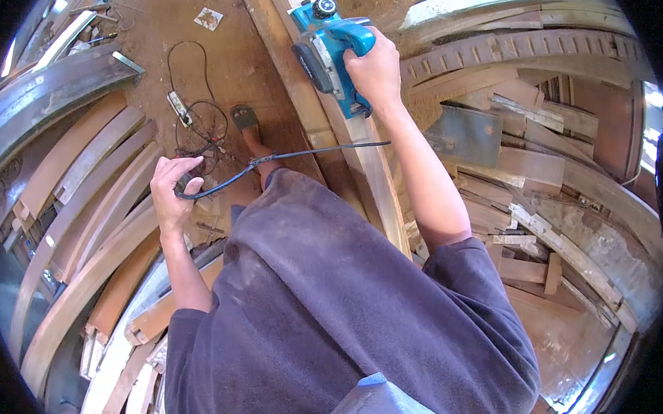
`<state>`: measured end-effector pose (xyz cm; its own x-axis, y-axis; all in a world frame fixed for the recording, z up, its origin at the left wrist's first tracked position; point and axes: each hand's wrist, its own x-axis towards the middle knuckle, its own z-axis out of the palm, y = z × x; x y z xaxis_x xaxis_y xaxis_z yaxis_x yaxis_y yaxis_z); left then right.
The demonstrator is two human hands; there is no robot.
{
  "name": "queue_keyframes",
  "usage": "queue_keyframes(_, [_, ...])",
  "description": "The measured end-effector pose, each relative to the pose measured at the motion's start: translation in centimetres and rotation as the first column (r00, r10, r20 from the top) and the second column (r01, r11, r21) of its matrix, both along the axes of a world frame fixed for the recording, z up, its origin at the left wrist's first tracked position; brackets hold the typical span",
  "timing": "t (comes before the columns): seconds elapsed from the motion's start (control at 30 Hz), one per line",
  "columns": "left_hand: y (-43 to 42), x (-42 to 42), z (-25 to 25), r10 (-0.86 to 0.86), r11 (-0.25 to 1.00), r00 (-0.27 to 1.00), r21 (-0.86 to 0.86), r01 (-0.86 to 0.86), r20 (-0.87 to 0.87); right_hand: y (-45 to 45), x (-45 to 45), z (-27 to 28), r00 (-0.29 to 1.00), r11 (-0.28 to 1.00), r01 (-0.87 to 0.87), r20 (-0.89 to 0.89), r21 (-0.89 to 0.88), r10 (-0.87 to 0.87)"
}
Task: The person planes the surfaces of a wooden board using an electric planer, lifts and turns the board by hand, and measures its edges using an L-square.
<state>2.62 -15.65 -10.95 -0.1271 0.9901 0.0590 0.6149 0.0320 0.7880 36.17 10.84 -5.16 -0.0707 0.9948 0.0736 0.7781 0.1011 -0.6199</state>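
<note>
My right hand (373, 68) is wrapped round the rear handle of a blue electric planer (332, 51). The planer rests on a long pale wooden beam (371, 176) that runs from the top centre down toward my body. To the left, my left hand (175, 188) has its fingers curled round a dark power cable (259, 161). The cable stretches from that hand across the beam to beneath my right forearm. A knotted or taped joint shows in it near the middle.
On the brown floor at the upper left lies a white power strip (179, 108) with looped black wire. My sandalled foot (245, 118) stands beside it. Stacked curved boards (91, 291) fill the left side; wood offcuts (522, 162) are piled at the right.
</note>
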Motion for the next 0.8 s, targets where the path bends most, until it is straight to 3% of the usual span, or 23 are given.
queue_keyframes(0.6, [19.7,-9.7,1.7,0.027,0.999,0.999,-0.023,-0.028,-0.018,18.6,-13.1,0.1,0.999,0.995,0.012,0.043,-0.097,-0.007])
queue_keyframes(0.8, [23.4,-11.2,1.7,0.011,0.999,0.998,-0.034,-0.013,-0.060,23.4,-16.6,0.0,1.000,0.999,0.023,-0.008,-0.048,-0.023])
